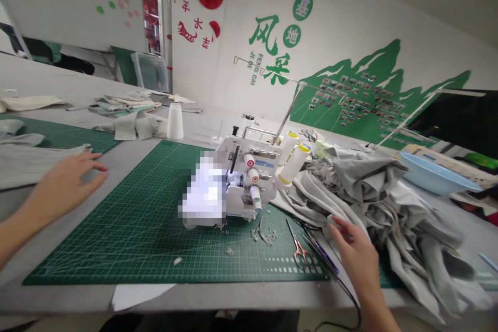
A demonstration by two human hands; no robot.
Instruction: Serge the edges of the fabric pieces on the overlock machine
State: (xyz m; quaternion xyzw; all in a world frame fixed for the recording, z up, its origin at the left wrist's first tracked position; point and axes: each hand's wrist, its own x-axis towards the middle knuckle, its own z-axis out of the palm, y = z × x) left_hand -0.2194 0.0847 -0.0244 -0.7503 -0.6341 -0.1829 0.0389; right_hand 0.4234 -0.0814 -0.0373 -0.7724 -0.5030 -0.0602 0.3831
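Note:
My left hand (68,184) is stretched out over the table at the left, fingers extended and apart, beside a flat grey cloth piece (35,163). At the right, the fingers of my right hand (358,251) are bent together on the edge of the grey fabric pile (373,187), apparently pinching a bit of it. Between my hands a white overlock sewing machine (243,166) stands on a green cutting mat (128,218), its lamp lit. Small scissors (300,251) and a purple-handled tool (324,254) lie just left of my right hand.
White thread cones (298,161) stand right of the machine, and another cone (175,122) behind the mat. Cloth scraps (266,231) lie in front of the machine. Folded fabric (122,104) is at the back left. A blue basin (436,174) sits beyond the pile. A dark cable (350,295) hangs over the front edge.

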